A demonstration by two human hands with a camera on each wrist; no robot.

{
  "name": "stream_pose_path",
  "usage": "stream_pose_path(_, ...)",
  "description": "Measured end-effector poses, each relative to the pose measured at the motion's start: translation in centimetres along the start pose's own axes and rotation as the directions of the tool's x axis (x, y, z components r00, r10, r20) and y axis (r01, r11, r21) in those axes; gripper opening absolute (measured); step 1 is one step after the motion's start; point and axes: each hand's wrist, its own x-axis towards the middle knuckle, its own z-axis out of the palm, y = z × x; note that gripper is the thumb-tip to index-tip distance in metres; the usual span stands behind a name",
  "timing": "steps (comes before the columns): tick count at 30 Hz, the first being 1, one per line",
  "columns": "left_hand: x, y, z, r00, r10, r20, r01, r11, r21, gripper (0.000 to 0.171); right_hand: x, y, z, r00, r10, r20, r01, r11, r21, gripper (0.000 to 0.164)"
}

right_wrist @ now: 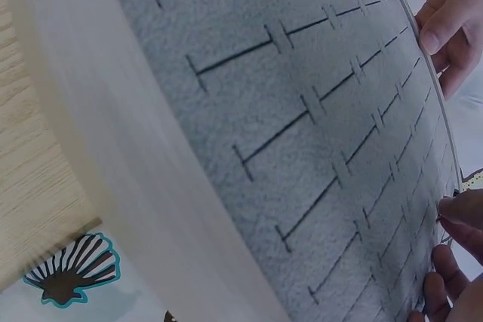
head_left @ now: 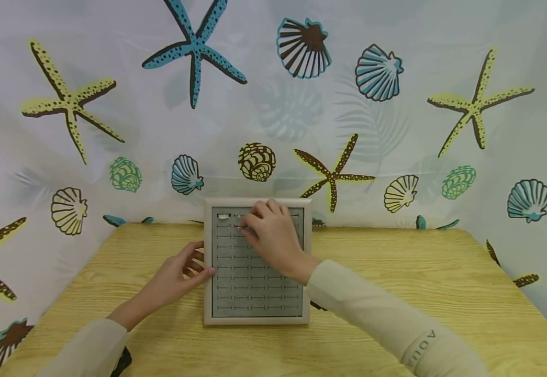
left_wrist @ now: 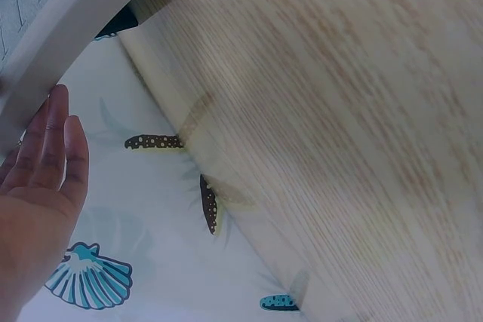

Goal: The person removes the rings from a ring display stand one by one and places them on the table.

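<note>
A ring display board [head_left: 280, 296] with grey slotted padding and a pale frame stands tilted up on the table. One silver ring [head_left: 223, 215] sits in its top left slot. My left hand [head_left: 179, 275] holds the frame's left edge, thumb on the front and fingers at the side and back; in the left wrist view the fingers [left_wrist: 54, 137] reach behind the frame. My right hand [head_left: 275, 235] pinches a small shiny ring [head_left: 239, 226], mostly hidden by the fingertips, against the slots near the top of the second column. The right wrist view shows those fingertips [right_wrist: 456, 213] at the padding.
The wood-grain table [head_left: 395, 293] extends on both sides of the board. Behind it hangs a pale curtain [head_left: 235, 120] printed with shells and starfish. A dark support [left_wrist: 121, 22] shows behind the board.
</note>
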Motion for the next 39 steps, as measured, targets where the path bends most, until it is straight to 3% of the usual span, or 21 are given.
stream_pose_path(18, 0.1, -0.3, 0.1, 1.000, -0.001, 0.001, 0.001, 1.000, 0.010, 0.054, 0.0, 0.0, 0.5, 0.999, -0.010, -0.051, 0.009, 1.000, -0.021, 0.005)
stream_pose_path(30, 0.1, -0.3, 0.1, 1.000, 0.009, -0.005, -0.008, 1.000, 0.018, 0.055, 0.0, 0.1, -0.1, 0.999, -0.017, -0.049, 0.020, 0.999, 0.051, 0.004)
stream_pose_path(39, 0.2, -0.4, 0.2, 1.000, 0.005, -0.005, -0.004, 1.000, 0.028, 0.055, -0.1, 0.5, -1.6, 0.998, 0.001, -0.067, 0.008, 0.991, 0.136, 0.005)
